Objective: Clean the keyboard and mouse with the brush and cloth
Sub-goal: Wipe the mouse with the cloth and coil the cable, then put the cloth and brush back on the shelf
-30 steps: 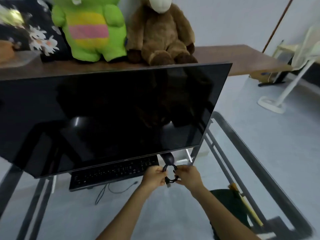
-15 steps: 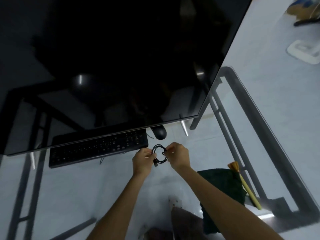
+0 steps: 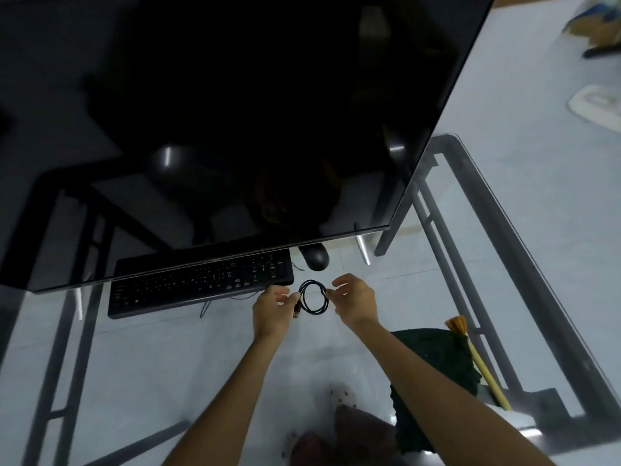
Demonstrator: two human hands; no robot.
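Note:
A black keyboard (image 3: 198,285) lies on the glass table, partly under the monitor's lower edge. To its right sits a black mouse (image 3: 315,257). Between my hands hangs a small coil of black cable (image 3: 314,297) with a plug at its left end. My left hand (image 3: 273,309) pinches the coil's left side near the plug. My right hand (image 3: 353,297) pinches its right side. At the right of the table lies a dark green cloth (image 3: 437,356), with a yellow-handled brush (image 3: 475,359) with orange bristles beside it.
A large black monitor (image 3: 235,129) fills the upper view and overhangs the keyboard. The glass table (image 3: 504,210) has a grey metal frame beneath; its right edge runs diagonally. A white fan base (image 3: 598,105) stands on the floor at far right.
The view tilted down from the shelf and toys to the table. My hands kept hold of the cable coil just in front of the mouse; my fingers have loosened a little around it.

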